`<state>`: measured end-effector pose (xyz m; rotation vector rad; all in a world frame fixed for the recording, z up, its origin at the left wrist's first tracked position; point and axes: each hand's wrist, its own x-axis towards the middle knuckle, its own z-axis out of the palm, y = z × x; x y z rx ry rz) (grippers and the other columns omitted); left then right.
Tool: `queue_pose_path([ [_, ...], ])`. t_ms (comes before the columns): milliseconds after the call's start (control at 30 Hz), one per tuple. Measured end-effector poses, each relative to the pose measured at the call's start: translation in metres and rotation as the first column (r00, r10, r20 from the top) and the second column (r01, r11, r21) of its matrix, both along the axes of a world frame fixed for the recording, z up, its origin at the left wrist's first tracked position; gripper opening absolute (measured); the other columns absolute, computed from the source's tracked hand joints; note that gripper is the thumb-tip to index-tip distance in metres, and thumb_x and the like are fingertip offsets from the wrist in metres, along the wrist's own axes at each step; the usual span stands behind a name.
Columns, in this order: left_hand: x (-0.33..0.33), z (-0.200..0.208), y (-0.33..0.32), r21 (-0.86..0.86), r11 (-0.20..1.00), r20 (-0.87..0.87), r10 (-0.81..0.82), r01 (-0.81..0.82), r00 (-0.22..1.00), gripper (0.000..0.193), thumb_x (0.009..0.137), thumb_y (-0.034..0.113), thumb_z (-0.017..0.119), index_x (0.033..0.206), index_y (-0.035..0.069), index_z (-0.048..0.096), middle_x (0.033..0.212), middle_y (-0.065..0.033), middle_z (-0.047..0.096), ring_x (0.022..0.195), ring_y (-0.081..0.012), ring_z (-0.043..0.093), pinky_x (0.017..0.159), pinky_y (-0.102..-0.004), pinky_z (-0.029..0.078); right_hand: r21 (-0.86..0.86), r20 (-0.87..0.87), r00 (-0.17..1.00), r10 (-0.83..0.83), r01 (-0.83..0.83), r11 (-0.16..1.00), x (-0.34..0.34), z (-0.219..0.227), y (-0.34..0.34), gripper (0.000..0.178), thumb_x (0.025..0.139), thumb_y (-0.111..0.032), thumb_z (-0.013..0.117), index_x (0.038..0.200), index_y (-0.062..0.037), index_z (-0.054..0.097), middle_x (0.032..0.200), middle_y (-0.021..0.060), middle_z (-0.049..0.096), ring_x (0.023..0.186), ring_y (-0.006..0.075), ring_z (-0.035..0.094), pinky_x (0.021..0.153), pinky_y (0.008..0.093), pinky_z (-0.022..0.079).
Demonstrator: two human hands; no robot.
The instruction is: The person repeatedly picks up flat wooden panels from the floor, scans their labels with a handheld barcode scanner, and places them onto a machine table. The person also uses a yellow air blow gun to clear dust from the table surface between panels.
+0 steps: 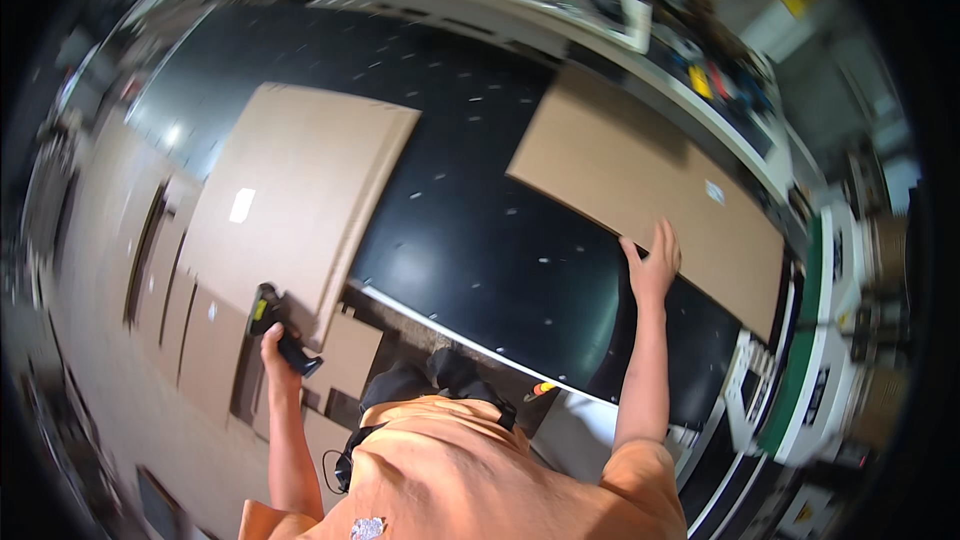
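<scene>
My left hand (pixel 277 353) is closed round a black handheld barcode scanner (pixel 266 310) with a yellow-green patch, low at the left beside a stack of tan boards. The top panel (pixel 300 155) of that stack bears a white label (pixel 242 205) and overlaps the black table's left part. My right hand (pixel 655 258) is stretched out with fingers apart at the near edge of a long brown panel (pixel 650 185). The fingertips seem to touch this panel, which lies on the black table (pixel 470 250) and carries a small white label (pixel 714 192).
More tan boards (pixel 215 320) stand or lie at the lower left. A pale rail (pixel 440 325) runs along the table's near edge. Tools (pixel 702 80) lie on a ledge beyond the table. At the right is a green and white machine (pixel 805 310).
</scene>
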<state>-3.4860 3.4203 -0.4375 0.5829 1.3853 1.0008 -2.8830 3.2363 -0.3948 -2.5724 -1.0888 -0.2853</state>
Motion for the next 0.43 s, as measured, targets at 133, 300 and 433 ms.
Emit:
queue_pose_path([
  [133, -0.044, 0.028, -0.074, 0.013, 0.998, -0.01, -0.061, 0.061, 0.998, 0.051, 0.074, 0.038, 0.069, 0.111, 0.005, 0.056, 0.077, -0.0067, 0.06, 0.068, -0.0144, 0.059, 0.058, -0.0287, 0.05, 0.077, -0.198, 0.963, 0.18, -0.168, 0.983, -0.119, -0.009, 0.017, 0.049, 0.094, -0.027, 0.064, 0.129, 0.0052, 0.052, 0.143, 0.0181, 0.046, 0.132, 0.037, 0.042, 0.11, 0.0458, 0.034],
  [300, -0.127, 0.052, -0.163, -0.075, 0.994, -0.038, -0.084, 0.081, 0.996, 0.057, 0.066, 0.036, 0.07, 0.11, 0.003, 0.056, 0.078, -0.0068, 0.06, 0.071, -0.0155, 0.058, 0.063, -0.0289, 0.047, 0.047, -0.555, 0.808, 0.196, -0.205, 0.978, -0.226, 0.007, 0.03, 0.033, 0.098, -0.029, 0.058, 0.106, 0.0021, 0.065, 0.104, 0.0124, 0.068, 0.097, 0.0254, 0.062, 0.088, 0.0375, 0.048],
  [433, -0.197, 0.072, -0.248, -0.067, 0.988, -0.046, -0.144, 0.141, 0.988, 0.067, 0.066, 0.04, 0.07, 0.118, 0.001, 0.056, 0.078, -0.0085, 0.064, 0.069, -0.0135, 0.06, 0.061, -0.0265, 0.049, -0.118, -0.889, 0.444, 0.112, -0.458, 0.881, -0.282, 0.018, 0.042, 0.034, 0.101, -0.033, 0.055, 0.102, -0.0009, 0.066, 0.087, 0.0065, 0.07, 0.081, 0.011, 0.06, 0.077, 0.0264, 0.047],
])
